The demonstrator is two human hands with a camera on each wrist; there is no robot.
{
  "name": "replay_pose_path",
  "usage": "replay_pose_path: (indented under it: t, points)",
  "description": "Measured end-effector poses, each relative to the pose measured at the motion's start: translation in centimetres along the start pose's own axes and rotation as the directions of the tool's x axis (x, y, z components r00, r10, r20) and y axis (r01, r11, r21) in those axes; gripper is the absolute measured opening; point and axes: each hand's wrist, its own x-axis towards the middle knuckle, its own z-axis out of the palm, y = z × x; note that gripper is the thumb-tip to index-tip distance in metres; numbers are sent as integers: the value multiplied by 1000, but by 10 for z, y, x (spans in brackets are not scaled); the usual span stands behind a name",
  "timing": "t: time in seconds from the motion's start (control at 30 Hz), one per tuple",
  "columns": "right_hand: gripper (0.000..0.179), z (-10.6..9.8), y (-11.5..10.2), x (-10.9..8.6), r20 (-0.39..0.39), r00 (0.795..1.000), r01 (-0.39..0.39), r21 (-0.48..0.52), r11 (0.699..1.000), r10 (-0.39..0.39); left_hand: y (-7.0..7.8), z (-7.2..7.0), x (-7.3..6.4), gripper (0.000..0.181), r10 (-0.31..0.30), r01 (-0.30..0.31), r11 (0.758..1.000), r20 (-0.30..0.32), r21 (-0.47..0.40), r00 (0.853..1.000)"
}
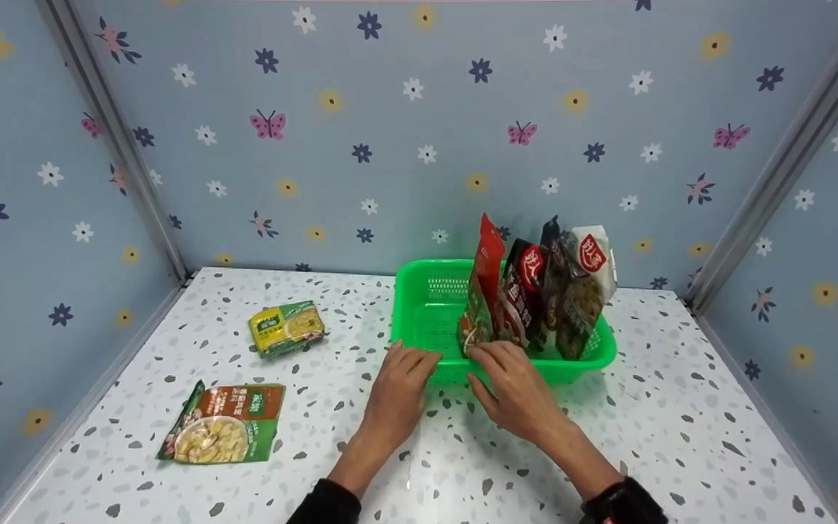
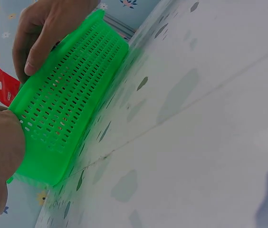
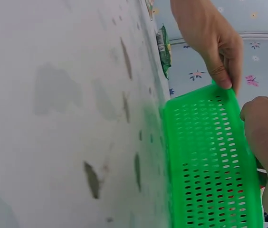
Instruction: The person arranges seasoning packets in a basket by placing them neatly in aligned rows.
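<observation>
Left hand [image 1: 398,389] hooked over the near rim of the green basket [image 1: 455,372] by its left front corner, thumb outside, gripping; right hand [image 1: 513,389] on the same rim near mid-length, thumb outside the wall, fingers curled in over it, fingertips at the foot of the red packet [image 1: 488,255]; whether they pinch it too, cannot tell. Key relation: basket straight ahead, just beyond both wrists, long axis left to right across the body; red packet upright inside, directly ahead of the right hand, the nearer one.

Brown-and-green packet [image 1: 244,407] flat on the table [image 1: 172,502], left of the left hand, well apart; yellow packet [image 1: 273,331] farther back on that side; left hand nearer to both.

Right of the red packet, three more stand in the basket: black packet [image 1: 519,291], dark packet [image 1: 553,269], white-topped packet [image 1: 583,313]; patterned wall [image 1: 404,145] behind.
</observation>
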Motion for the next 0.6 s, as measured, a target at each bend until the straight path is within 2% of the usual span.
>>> replay_pose_path:
  t: [0.13,0.33,0.47,0.6]
  points:
    - [40,6,0,-4,9,1000,-6,-26,1000,6,0,0,0,23,5,-5,1000,-5,-3,1000]
    - [31,12,-2,-3,-18,1000,-17,-77,997,15,0,-1,0,23,2,-2,1000,1,-10,1000]
    - [28,14,-3,-3,-45,999,-11,-78,997,8,-1,-3,-1,24,5,-4,1000,33,-20,999]
    - [27,14,-3,-2,-50,999,-17,-84,996,13,-3,-8,-1,27,9,-4,999,92,-50,996]
